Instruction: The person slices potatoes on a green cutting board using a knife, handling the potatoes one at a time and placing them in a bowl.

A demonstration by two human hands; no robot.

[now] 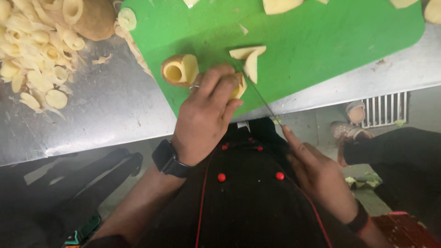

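Left hand [206,117] grips potato piece [239,87] on green board [321,41] (steel counter [105,110]); right hand [317,177] closed on knife [257,92].

Bright, even overhead light on the green cutting board [321,41]; colours saturated. Soft glare w/ streaky reflections on the steel counter [105,105]. Below the counter edge it's dim, dark jacket [248,202] nearly w/o detail. Right hand [321,179] and knife blade [259,96] slightly motion-blurred, probably. Corners look soft, mild wide-angle bend.
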